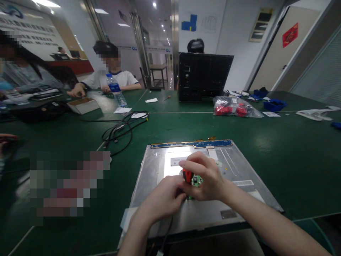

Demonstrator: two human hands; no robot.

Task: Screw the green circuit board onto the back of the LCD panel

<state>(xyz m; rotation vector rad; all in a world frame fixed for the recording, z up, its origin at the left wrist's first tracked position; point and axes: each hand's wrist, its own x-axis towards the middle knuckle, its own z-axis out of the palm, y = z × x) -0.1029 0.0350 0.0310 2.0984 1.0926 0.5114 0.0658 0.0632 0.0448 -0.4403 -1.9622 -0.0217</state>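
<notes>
A flat display panel (149, 177) lies with its bare metal back up, a blue circuit strip (173, 144) along its far edge. My right hand (206, 176) is closed round the red and black handle of a screwdriver (188, 175), held over a small green circuit board (197, 180) on the panel. The screwdriver's tip is hidden by my fingers. Close against the board's left side, my left hand (167, 193) is curled with thumb and fingers together; whatever it pinches is hidden. Below it a dark cable (168, 231) hangs over the panel's near edge.
Coiled black cables (125, 129) lie left of the panel on the green table (266, 142). Farther back are a water bottle (115, 90), an open box (84, 105), a black monitor (205, 76) and a plastic bag with red items (236, 107). Several people sit around the table.
</notes>
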